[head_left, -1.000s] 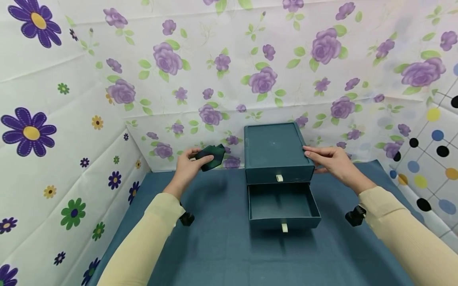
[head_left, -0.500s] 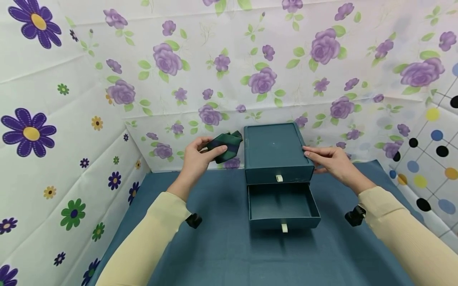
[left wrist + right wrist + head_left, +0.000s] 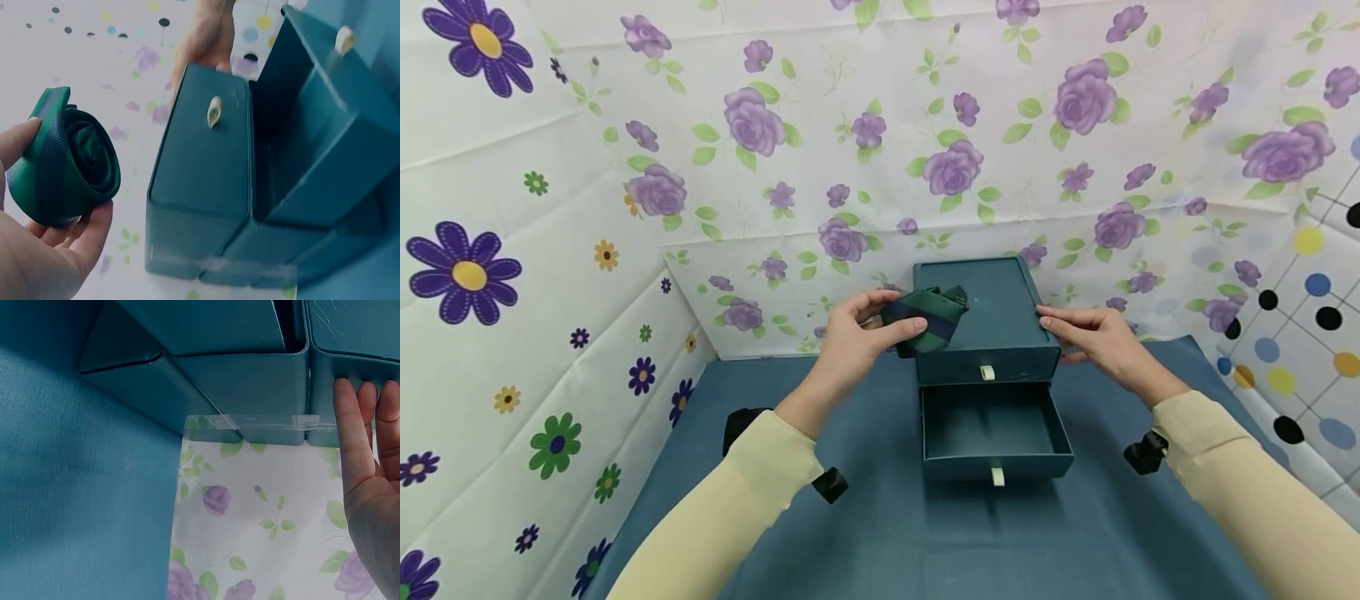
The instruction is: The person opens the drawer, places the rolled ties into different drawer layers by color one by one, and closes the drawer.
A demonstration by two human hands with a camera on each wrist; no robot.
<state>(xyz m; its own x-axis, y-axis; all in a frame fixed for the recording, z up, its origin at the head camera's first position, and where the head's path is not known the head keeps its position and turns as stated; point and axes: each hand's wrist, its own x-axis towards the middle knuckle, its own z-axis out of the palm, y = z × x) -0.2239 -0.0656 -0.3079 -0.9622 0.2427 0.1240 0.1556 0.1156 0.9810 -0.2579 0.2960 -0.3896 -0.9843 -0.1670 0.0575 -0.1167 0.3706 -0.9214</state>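
A rolled necktie (image 3: 938,321), striped green and navy, is held in my left hand (image 3: 867,332) between thumb and fingers. In the left wrist view the coil of the necktie (image 3: 94,150) faces the camera, apart from the dark teal drawer cabinet (image 3: 977,296). From the head view it overlaps the cabinet's top left front corner. My right hand (image 3: 1093,340) steadies the cabinet's right side near the top edge. Its straight fingers (image 3: 353,434) rest against that side wall in the right wrist view. Below the closed top drawer, another drawer (image 3: 951,470) is pulled out, its floor bare.
Cream fabric tabs (image 3: 987,373) serve as drawer pulls. The cabinet stands on a blue cloth (image 3: 850,517), near a white backdrop (image 3: 865,208) with purple flowers. Other patterned sheets hang at left and right. The pulled-out drawer juts toward the person.
My left hand has carried the necktie rightward, from beside the cabinet to in front of its top left corner. The right hand and the drawers have stayed in place.
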